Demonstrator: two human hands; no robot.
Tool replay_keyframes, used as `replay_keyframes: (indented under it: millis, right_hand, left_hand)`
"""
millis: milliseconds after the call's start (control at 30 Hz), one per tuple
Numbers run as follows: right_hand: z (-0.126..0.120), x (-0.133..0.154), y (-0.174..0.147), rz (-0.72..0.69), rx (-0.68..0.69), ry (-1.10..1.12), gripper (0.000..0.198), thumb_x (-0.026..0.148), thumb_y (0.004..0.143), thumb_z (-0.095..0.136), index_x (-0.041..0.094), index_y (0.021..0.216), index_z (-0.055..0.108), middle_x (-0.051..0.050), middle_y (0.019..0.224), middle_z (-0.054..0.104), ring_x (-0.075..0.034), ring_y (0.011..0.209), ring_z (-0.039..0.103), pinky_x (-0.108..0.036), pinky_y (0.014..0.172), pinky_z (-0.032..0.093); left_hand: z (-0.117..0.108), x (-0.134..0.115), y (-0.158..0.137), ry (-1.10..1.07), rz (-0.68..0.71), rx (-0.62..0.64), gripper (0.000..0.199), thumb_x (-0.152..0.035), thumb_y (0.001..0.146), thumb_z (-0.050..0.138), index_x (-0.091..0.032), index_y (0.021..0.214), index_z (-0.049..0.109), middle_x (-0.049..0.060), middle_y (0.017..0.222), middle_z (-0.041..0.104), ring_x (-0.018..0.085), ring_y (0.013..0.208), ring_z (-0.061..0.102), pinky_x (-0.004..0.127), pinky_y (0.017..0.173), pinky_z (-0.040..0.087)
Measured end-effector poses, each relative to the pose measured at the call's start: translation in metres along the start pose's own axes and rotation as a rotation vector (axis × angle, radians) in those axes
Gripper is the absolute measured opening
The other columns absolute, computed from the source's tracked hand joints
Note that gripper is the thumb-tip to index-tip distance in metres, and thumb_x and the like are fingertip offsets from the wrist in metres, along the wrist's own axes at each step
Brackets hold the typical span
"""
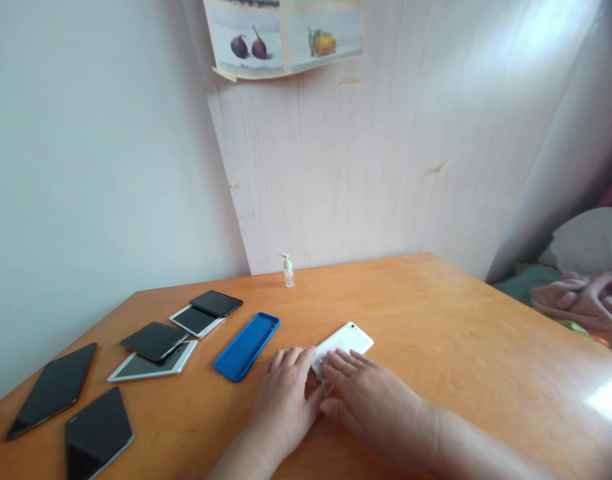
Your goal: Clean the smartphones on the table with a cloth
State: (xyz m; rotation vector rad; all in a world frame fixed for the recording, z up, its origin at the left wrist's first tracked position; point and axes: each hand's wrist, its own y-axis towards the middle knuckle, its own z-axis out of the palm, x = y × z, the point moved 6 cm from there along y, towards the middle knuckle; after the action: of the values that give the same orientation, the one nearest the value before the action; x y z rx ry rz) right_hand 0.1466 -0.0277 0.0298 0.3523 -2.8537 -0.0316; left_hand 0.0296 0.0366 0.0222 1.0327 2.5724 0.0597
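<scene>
A white phone point(350, 339) lies face down on the table, its camera corner pointing away from me. My left hand point(287, 387) grips the phone's near left end, with curved fingers along the edge and the thumb low at the near side. Fingers together, my right hand point(359, 387) presses a crumpled white wipe point(319, 366) against the phone's back. Most of the wipe and the near part of the phone are hidden under my fingers. Just left of my left hand rests a blue phone case point(247, 346), hollow side up.
Several phones and tablets lie at the left, including a white-framed tablet point(156, 365) under a dark phone point(155, 340). A black tablet point(53, 387) is at the far left. Near the wall stands a small clear pump bottle point(289, 273). The wooden table point(466, 320) extends right.
</scene>
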Motion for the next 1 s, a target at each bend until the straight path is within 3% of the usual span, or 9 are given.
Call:
replay_keyframes:
  millis: [133, 200, 267, 367, 433, 633, 700, 867, 1000]
  right_hand:
    - [-0.013, -0.040, 0.006, 0.271, -0.065, -0.085, 0.054, 0.041, 0.098, 0.044, 0.008, 0.139, 0.052, -0.023, 0.145, 0.048, -0.034, 0.136, 0.043, -0.050, 0.114, 0.032]
    - [-0.013, -0.045, 0.006, 0.323, -0.064, -0.104, 0.057, 0.041, 0.096, 0.047, 0.005, 0.140, 0.050, -0.024, 0.147, 0.045, -0.036, 0.137, 0.041, -0.051, 0.114, 0.031]
    - [-0.008, -0.031, 0.006, 0.240, -0.052, -0.075, 0.058, 0.043, 0.096, 0.048, 0.007, 0.142, 0.049, -0.023, 0.150, 0.043, -0.035, 0.140, 0.038, -0.050, 0.116, 0.028]
    - [0.000, 0.001, 0.004, -0.010, -0.038, 0.006, 0.058, 0.046, 0.098, 0.044, 0.014, 0.146, 0.045, -0.016, 0.152, 0.042, -0.030, 0.142, 0.035, -0.047, 0.120, 0.023]
    - [0.000, 0.006, 0.004, -0.086, -0.039, 0.021, 0.053, 0.044, 0.100, 0.039, 0.017, 0.146, 0.046, -0.012, 0.151, 0.045, -0.027, 0.142, 0.036, -0.046, 0.120, 0.022]
    - [-0.006, -0.054, 0.015, 0.260, -0.082, -0.062, 0.053, 0.036, 0.100, 0.037, 0.009, 0.144, 0.047, -0.020, 0.149, 0.044, -0.030, 0.142, 0.035, -0.051, 0.118, 0.023]
    - [-0.004, -0.050, 0.015, 0.237, -0.075, -0.050, 0.055, 0.038, 0.099, 0.038, 0.009, 0.145, 0.045, -0.019, 0.151, 0.042, -0.030, 0.144, 0.032, -0.051, 0.118, 0.021]
    - [-0.002, -0.009, 0.010, -0.056, -0.056, 0.046, 0.052, 0.042, 0.101, 0.036, 0.021, 0.148, 0.042, -0.010, 0.153, 0.043, -0.026, 0.143, 0.032, -0.048, 0.120, 0.019]
    - [-0.004, -0.040, 0.017, 0.114, -0.071, 0.017, 0.051, 0.041, 0.102, 0.032, 0.021, 0.146, 0.045, -0.009, 0.151, 0.045, -0.027, 0.143, 0.033, -0.054, 0.120, 0.012]
  left_hand:
    - [0.000, -0.001, 0.000, 0.011, 0.005, -0.007, 0.042, -0.043, 0.088, 0.058, -0.030, 0.128, 0.056, 0.005, 0.122, 0.062, 0.027, 0.113, 0.051, 0.039, 0.098, 0.036]
    - [0.001, 0.000, 0.000, 0.004, 0.007, -0.015, 0.042, -0.043, 0.088, 0.059, -0.030, 0.128, 0.056, 0.005, 0.121, 0.062, 0.027, 0.113, 0.051, 0.039, 0.098, 0.036]
    - [0.001, 0.000, 0.000, -0.012, 0.011, -0.026, 0.041, -0.044, 0.089, 0.058, -0.030, 0.127, 0.056, 0.005, 0.121, 0.062, 0.027, 0.113, 0.052, 0.038, 0.097, 0.036]
    - [0.000, 0.001, 0.000, -0.037, 0.016, -0.029, 0.039, -0.041, 0.089, 0.058, -0.031, 0.127, 0.056, 0.004, 0.120, 0.063, 0.025, 0.110, 0.053, 0.037, 0.095, 0.037]
    - [0.001, 0.001, 0.000, -0.035, 0.012, -0.020, 0.040, -0.039, 0.088, 0.059, -0.031, 0.127, 0.056, 0.004, 0.120, 0.063, 0.025, 0.110, 0.053, 0.037, 0.095, 0.037]
    - [0.001, 0.000, 0.000, 0.006, 0.003, -0.008, 0.043, -0.041, 0.088, 0.058, -0.029, 0.129, 0.056, 0.005, 0.123, 0.062, 0.027, 0.114, 0.051, 0.040, 0.099, 0.036]
    - [0.001, 0.000, 0.000, 0.001, 0.002, -0.012, 0.043, -0.040, 0.087, 0.058, -0.029, 0.129, 0.056, 0.005, 0.123, 0.062, 0.027, 0.114, 0.051, 0.040, 0.099, 0.036]
    - [0.002, 0.001, 0.000, -0.027, -0.001, -0.021, 0.046, -0.034, 0.085, 0.060, -0.029, 0.130, 0.055, 0.005, 0.125, 0.062, 0.026, 0.115, 0.051, 0.038, 0.100, 0.036]
    - [0.003, 0.003, -0.001, -0.019, 0.004, -0.034, 0.052, -0.041, 0.087, 0.059, -0.025, 0.136, 0.051, 0.007, 0.127, 0.061, 0.028, 0.117, 0.051, 0.041, 0.102, 0.035]
